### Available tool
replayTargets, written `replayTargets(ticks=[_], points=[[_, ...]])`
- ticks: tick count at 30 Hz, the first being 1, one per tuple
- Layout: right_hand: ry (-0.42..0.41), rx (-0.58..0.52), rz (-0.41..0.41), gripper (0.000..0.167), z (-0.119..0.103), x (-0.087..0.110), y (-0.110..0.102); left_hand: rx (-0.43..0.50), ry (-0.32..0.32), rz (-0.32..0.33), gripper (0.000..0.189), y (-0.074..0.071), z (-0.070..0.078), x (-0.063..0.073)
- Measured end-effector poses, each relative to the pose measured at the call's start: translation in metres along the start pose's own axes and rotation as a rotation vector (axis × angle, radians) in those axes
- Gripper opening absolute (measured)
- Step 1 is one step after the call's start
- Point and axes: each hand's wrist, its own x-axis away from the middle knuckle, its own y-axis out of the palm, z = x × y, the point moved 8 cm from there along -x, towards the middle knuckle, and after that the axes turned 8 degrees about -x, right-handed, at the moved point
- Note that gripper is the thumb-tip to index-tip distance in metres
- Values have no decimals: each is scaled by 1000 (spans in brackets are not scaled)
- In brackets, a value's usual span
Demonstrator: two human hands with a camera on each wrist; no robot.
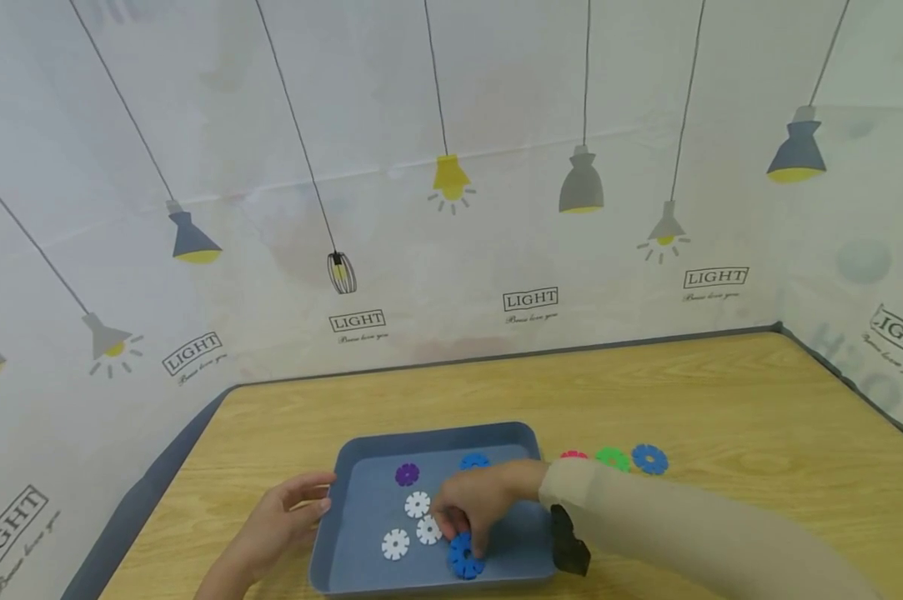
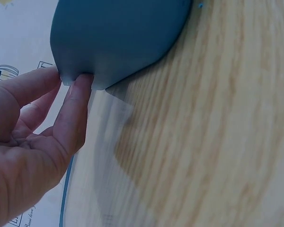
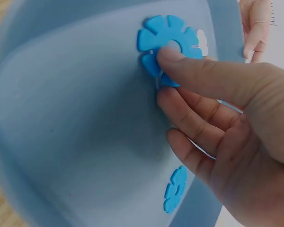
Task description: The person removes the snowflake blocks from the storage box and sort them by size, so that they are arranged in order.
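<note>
While my right hand [image 1: 472, 506] reaches down into the blue tray [image 1: 361, 492], its thumb and forefinger pinch a blue disc [image 1: 465, 557] that lies on the tray floor near the front edge; the right wrist view shows the thumb [image 3: 203, 71] pressed over the disc's toothed rim beside its centre hole, the forefinger under it, the other fingers loosely curled below. Just to the left of that grip I see three white discs [image 1: 417, 504] clustered on the tray floor; farther back from it sit a purple disc [image 1: 407, 474] and a second blue disc [image 1: 474, 461], the latter partly hidden behind my wrist. My left hand [image 1: 286, 512] rests against the tray's left wall, fingers fairly straight; in the left wrist view its fingertips [image 2: 78, 87] touch the tray's corner from outside, gripping nothing. Beyond my right forearm, out on the wooden table [image 1: 721, 400] and well apart from the grip, lie a red disc [image 1: 574, 455], a green disc [image 1: 612, 457] and another blue one [image 1: 649, 458] in a row, just right of the tray.
</note>
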Motion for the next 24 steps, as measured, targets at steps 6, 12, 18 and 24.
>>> replayTargets(ticks=[6,12,18,24], points=[[-66,-77,49,20,-31,23,-14,-21,-4,13,48,-1,-1,0],[-100,-99,202,20,-33,48,-35,-17,9,6,49,-1,-1,0],[-78,-196,352,16,-15,82,-59,-20,17,1,49,-1,-1,-1],[-45,-234,481,16,10,127,-78,-14,22,5,49,-1,-2,-1]])
